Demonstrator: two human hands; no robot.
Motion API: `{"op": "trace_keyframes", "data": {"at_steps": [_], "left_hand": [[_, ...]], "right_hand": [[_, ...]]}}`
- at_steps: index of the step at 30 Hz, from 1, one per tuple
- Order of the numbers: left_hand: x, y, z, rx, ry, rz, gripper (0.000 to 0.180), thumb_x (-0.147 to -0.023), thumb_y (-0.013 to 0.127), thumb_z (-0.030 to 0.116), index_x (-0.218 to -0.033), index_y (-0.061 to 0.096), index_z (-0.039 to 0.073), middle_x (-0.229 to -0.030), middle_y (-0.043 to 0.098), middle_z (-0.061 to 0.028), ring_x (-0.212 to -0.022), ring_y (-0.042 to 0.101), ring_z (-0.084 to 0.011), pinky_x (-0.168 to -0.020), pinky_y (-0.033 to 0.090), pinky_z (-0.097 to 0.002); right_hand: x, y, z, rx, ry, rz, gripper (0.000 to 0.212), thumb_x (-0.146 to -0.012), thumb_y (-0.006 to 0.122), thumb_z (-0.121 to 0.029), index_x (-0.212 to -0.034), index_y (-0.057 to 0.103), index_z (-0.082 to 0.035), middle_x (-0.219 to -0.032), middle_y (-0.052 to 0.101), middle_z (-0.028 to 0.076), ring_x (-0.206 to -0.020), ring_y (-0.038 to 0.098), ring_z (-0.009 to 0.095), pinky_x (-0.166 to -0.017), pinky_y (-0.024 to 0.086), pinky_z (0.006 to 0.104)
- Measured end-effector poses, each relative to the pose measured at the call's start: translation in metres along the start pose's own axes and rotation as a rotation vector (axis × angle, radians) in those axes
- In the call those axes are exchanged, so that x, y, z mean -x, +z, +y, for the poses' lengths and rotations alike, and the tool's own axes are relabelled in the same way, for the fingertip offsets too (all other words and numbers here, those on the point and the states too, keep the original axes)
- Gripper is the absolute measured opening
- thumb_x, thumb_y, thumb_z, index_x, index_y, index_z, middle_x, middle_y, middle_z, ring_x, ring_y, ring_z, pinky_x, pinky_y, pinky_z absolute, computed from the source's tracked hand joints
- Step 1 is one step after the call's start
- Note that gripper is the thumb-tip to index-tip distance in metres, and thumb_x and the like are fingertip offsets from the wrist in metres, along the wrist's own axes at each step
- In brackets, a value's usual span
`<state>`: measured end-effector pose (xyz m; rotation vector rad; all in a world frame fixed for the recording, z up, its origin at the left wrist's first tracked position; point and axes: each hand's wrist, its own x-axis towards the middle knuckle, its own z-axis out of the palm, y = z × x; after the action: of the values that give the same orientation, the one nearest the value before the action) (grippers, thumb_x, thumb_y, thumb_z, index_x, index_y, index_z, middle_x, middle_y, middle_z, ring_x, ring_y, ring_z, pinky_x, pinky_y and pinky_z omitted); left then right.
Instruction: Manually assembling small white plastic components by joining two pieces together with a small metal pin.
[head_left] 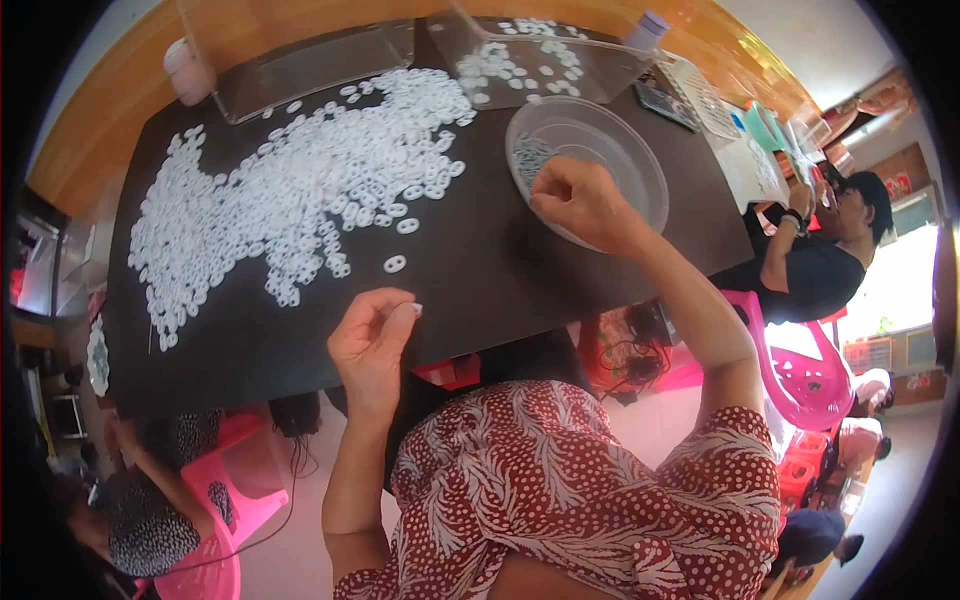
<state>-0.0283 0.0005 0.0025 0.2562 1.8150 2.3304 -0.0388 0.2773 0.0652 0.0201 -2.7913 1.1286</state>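
Near the table's front edge my left hand (372, 338) pinches a small white plastic piece (416, 309) between thumb and forefinger. My right hand (588, 203) is over the left part of a round clear plastic bowl (655, 190), its fingers curled together. Whatever those fingers hold, if anything, is hidden. Beside them in the bowl lies a heap of thin grey metal pins or screws (530, 155). A large spread of white oval two-holed pieces (290, 190) covers the left and middle of the dark table (480, 240). One loose oval piece (395, 264) lies just beyond my left hand.
Clear plastic bins (310, 75) stand along the far edge, one with white pieces in it. A phone (667, 105) lies beyond the bowl, and a pinkish bottle (188, 72) stands far left. Other people sit at both sides, near pink plastic chairs (805, 375).
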Motion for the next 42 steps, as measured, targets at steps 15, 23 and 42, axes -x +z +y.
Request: {"op": "trace_keyframes", "data": {"at_steps": [15,23,42], "left_hand": [[0.006,-0.003,-0.009,0.148,0.012,0.003,0.014,-0.084,0.065,0.006,-0.095,0.062,-0.002,-0.083,0.061,-0.0014,-0.075,0.054,-0.0060,-0.071,0.042,-0.0179],[0.005,-0.003,-0.010,0.101,0.044,-0.016,0.009,-0.086,0.062,0.004,-0.094,0.060,-0.001,-0.081,0.057,0.0032,-0.070,0.048,-0.0016,-0.063,0.039,-0.0150],[0.007,-0.007,-0.011,0.110,0.016,-0.030,0.012,-0.085,0.063,0.004,-0.095,0.062,-0.004,-0.083,0.061,-0.0015,-0.075,0.054,-0.0052,-0.071,0.043,-0.0170]], "right_hand": [[-0.039,0.080,-0.027,0.145,-0.400,0.034,0.025,-0.068,0.068,0.002,-0.091,0.060,-0.004,-0.080,0.056,0.008,-0.078,0.055,0.024,-0.069,0.046,0.0333],[-0.028,0.089,-0.012,0.230,-0.435,0.097,0.010,-0.070,0.066,-0.002,-0.079,0.061,-0.004,-0.074,0.057,0.010,-0.078,0.054,0.029,-0.067,0.044,0.0386],[-0.030,0.090,-0.011,0.624,-0.630,0.070,0.019,-0.061,0.055,0.009,-0.075,0.048,-0.001,-0.077,0.051,0.014,-0.080,0.049,0.031,-0.069,0.043,0.0394]]}}
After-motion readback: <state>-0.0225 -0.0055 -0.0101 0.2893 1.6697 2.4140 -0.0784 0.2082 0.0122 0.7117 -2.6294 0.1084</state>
